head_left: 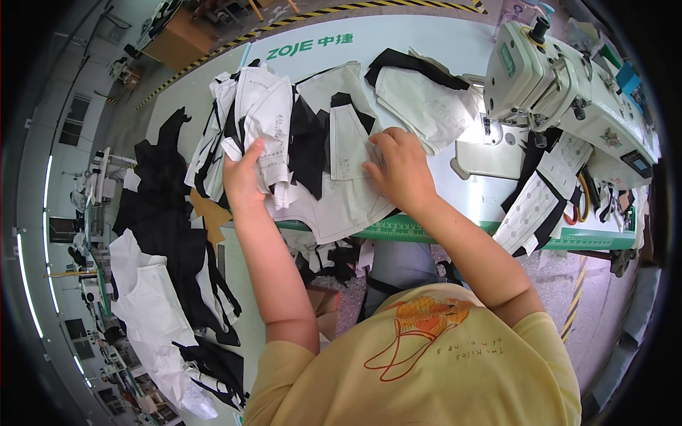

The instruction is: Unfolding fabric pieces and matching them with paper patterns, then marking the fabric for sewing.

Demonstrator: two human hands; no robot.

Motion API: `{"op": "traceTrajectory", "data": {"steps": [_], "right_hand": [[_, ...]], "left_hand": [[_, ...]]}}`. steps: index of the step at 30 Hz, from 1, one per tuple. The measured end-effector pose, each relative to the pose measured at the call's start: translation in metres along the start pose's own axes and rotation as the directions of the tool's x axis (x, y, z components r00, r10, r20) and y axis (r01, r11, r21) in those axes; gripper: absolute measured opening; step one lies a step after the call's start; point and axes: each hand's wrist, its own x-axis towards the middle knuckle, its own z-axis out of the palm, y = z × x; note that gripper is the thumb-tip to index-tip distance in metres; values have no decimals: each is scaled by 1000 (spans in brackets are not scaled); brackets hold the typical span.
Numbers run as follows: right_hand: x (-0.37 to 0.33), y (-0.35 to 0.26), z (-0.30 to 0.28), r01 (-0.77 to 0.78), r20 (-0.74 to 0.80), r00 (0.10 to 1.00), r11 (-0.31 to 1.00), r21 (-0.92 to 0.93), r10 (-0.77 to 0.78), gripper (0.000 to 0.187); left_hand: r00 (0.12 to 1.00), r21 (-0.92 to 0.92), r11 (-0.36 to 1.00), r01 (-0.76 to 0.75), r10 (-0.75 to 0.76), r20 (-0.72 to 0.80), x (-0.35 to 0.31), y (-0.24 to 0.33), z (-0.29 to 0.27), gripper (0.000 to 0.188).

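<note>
My left hand (245,174) is closed on the near left side of a bundle of cut fabric pieces (263,106), white printed panels layered with black cloth. Its thumb lies on top; the fingers beneath are hidden. Beside the bundle, a small white printed panel (347,145) with black cloth under its top end lies on a larger pale piece (334,209). My right hand (403,169) rests at this small panel's right edge, fingers bent, with thumb and forefinger apart. Beyond that hand is another stack of white and black pieces (423,99).
A white sewing machine (540,78) stands at the right, its bed plate (490,156) near the far stack. Orange-handled scissors (584,195) lie by more panels (533,206). Black cloth (163,192) and white pieces (149,291) cover the left. A green ruler edge (405,228) borders the table front.
</note>
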Motion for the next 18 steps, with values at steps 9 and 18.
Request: {"op": "traceTrajectory", "data": {"steps": [9,18], "right_hand": [[6,10,11,-228,86,974,897,378,211,32],[42,-5,12,-722,498,643,244,648,581,23]], "left_hand": [[985,187,967,-173,165,59,-3,12,17,40],[888,860,289,-421,325,326,-35,-53,43,42]]}}
